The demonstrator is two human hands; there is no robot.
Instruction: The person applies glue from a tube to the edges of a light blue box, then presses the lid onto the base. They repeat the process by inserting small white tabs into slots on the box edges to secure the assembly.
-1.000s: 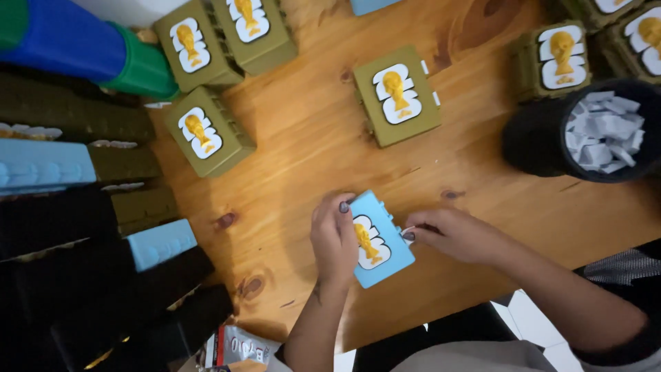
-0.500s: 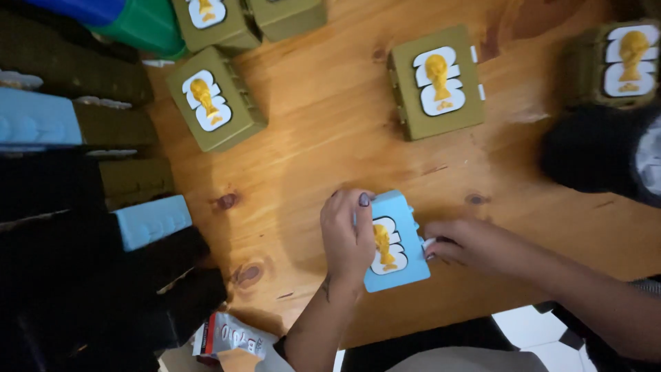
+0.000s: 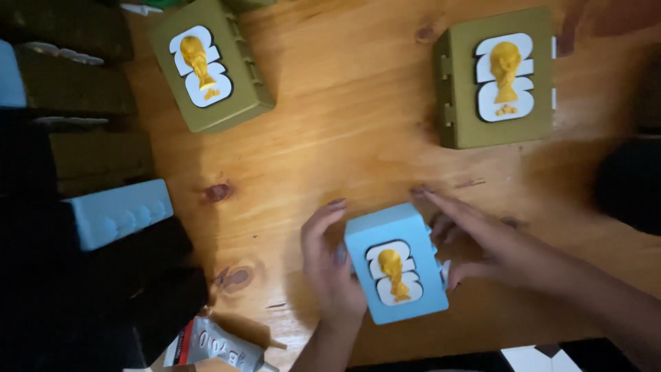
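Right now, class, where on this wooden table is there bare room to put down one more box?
The widest bare wood lies between the two olive boxes, above the blue box held by the left hand and right hand. A narrower strip runs right of the pale blue block. The left edge is crowded with dark stacked boxes and a glue tube.

Matt light-blue plastic box (image 3: 396, 265) with a smooth gold-and-white raised emblem; matt olive-green plastic boxes (image 3: 494, 77) alike — resting on a knotty, warm-toned varnished wooden surface (image 3: 344, 145); crinkled, glossy foil tube (image 3: 219, 346).
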